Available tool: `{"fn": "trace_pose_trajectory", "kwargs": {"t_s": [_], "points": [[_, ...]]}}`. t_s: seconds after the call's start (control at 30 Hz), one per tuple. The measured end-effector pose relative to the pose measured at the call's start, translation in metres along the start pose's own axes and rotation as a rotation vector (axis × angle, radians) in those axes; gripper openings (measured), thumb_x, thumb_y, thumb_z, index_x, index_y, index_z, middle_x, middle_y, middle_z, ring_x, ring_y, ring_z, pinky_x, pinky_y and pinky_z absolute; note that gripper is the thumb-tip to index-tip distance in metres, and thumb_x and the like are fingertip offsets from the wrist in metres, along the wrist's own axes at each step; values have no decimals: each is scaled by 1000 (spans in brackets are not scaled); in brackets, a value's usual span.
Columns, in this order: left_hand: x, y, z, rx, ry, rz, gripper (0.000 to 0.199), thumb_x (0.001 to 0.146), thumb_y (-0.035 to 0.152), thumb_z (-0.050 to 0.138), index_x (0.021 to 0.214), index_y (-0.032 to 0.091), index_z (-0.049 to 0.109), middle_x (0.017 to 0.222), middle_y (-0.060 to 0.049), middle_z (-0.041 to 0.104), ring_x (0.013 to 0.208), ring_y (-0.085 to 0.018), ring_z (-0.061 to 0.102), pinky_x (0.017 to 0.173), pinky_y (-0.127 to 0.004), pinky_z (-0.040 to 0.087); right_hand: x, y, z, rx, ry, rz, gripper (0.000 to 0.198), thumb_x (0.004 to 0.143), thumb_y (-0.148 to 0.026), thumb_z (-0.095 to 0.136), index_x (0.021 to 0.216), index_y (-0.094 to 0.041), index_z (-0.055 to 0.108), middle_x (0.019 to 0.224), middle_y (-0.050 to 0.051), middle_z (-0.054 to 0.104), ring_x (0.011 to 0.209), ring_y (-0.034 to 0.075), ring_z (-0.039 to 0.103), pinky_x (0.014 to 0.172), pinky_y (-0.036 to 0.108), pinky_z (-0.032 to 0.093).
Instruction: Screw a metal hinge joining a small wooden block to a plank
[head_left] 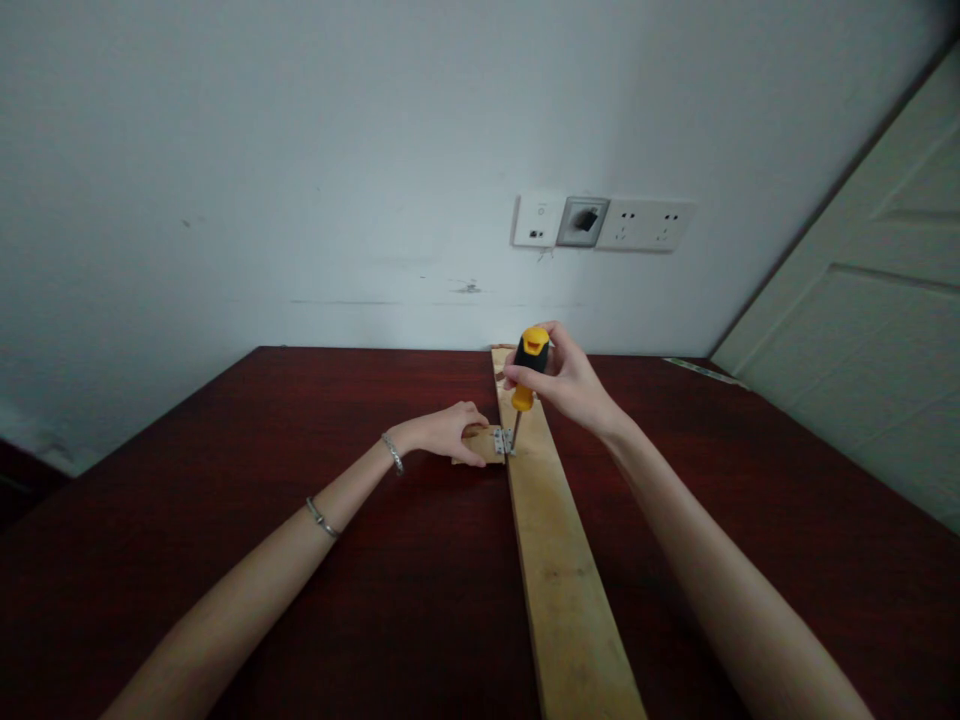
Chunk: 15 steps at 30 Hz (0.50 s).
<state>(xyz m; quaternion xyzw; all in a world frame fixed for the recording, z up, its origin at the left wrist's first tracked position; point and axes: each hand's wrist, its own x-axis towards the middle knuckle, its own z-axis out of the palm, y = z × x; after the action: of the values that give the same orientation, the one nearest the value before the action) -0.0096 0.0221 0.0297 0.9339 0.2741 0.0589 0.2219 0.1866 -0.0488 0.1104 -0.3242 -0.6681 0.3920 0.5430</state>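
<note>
My right hand (566, 380) is wrapped round the yellow and black handle of a screwdriver (534, 350). The shaft points down, its tip at a small metal hinge (504, 440). One leaf of the hinge lies on a long wooden plank (562, 560), the other on a short wooden block (480, 447) against the plank's left side. My left hand (446, 433) grips that block between thumb and fingers. Any screw under the tip is too small to make out.
The plank runs along a dark red tabletop (375, 620) towards a white wall (337, 150). Wall sockets (637, 225) with a black plug (586, 220) sit above the table. A pale panelled door (877, 330) stands at right, near a thin strip (705, 372) on the table.
</note>
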Motion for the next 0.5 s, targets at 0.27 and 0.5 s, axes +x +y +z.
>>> {"fn": "trace_pose_trajectory", "kwargs": {"t_s": [0.27, 0.5], "points": [[1, -1, 0, 5, -2, 9, 52, 66, 45, 74, 110, 20, 62, 100, -4, 53, 90, -19, 49, 81, -31, 41, 5, 7, 3, 230, -91, 54, 38, 71, -25, 50, 109, -24, 47, 83, -1, 53, 67, 13, 55, 68, 33, 50], [0, 1, -1, -5, -2, 1, 53, 66, 44, 75, 110, 19, 62, 99, -5, 52, 90, -20, 49, 82, -32, 41, 1, 6, -1, 135, -67, 77, 27, 78, -29, 61, 102, -23, 50, 91, 1, 58, 79, 14, 61, 75, 34, 52]]}}
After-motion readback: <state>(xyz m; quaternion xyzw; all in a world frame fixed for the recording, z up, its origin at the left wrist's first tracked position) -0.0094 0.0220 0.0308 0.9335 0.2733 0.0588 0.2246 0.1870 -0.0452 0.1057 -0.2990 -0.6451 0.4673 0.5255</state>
